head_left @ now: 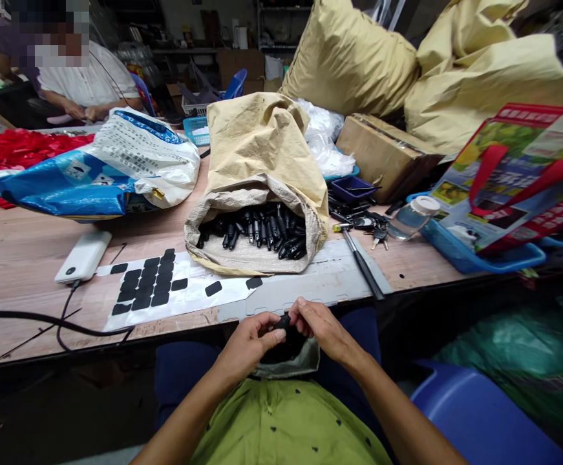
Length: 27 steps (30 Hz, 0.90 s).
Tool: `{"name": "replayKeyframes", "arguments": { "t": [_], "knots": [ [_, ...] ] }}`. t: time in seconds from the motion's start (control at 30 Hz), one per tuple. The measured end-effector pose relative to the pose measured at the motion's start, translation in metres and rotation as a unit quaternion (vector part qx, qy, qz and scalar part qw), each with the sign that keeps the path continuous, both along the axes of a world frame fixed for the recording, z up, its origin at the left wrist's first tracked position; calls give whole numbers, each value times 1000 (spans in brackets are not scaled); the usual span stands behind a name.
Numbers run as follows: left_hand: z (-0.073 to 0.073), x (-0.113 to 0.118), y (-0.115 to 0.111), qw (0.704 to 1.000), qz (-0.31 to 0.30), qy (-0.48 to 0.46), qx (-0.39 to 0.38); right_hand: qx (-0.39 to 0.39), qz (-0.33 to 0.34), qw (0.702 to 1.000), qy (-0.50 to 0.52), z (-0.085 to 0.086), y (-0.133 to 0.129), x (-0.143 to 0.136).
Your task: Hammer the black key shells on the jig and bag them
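Just past the table's front edge, my left hand [252, 339] pinches a small black piece [285, 321] between thumb and fingers. My right hand [324, 328] is closed at the piece's right side, its fingertips pressed together; what they hold is too small to make out. Below both hands, a grey bag [305, 363] with dark contents lies in my lap. In front of me on the table, a beige woven sack [262, 139] lies with its mouth towards me, and several black tubular parts [266, 229] show inside.
Black rounded patches [159, 284] lie on a white sheet [189, 310]. Nearby are a white power bank [83, 257], a hammer [363, 265], keys [379, 237], a jar [413, 218] and a blue tray [485, 258]. A blue-white bag [101, 171] stands left; another person [87, 84] sits behind.
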<state>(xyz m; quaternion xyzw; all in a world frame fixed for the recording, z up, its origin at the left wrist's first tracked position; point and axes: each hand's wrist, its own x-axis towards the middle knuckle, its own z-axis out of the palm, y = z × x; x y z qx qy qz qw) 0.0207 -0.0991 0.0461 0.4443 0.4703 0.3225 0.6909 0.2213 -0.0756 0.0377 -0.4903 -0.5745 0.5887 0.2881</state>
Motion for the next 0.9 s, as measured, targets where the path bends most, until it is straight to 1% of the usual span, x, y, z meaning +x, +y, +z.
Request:
{"name": "replayKeyframes", "arguments": {
  "t": [0.13, 0.23, 0.33, 0.4, 0.47, 0.53, 0.63, 0.73, 0.8, 0.83, 0.9],
  "knots": [
    [4, 3, -2, 994, 41, 87, 54, -6, -3, 1000, 6, -4, -3, 0],
    [4, 3, -3, 990, 64, 109, 69, -10, 0, 1000, 16, -8, -4, -2],
    [2, 1, -3, 985, 72, 132, 82, -4, 16, 1000, 17, -6, -6, -4],
    [2, 1, -3, 981, 62, 157, 96, 28, 36, 999, -9, -2, -7, -7],
    [3, 1, -3, 972, 47, 192, 127, 78, 58, 994, -59, 3, -7, -11],
    [2, 1, -5, 956, 36, 233, 173, 120, 70, 984, -112, 6, -7, -15],
    [-2, 2, -9, 929, 23, 280, 241, 147, 81, 974, -154, 6, -8, -20],
    [-8, 6, -16, 907, 27, 307, 288, 196, 74, 963, -172, 4, -11, -24],
    [-11, 8, -19, 899, 38, 315, 301, 230, 56, 955, -181, 3, -14, -25],
    [-11, 9, -20, 899, 40, 315, 302, 234, 48, 953, -184, 2, -15, -26],
    [-11, 9, -20, 904, 38, 309, 294, 205, 38, 961, -181, -1, -16, -25]
  ]
}}
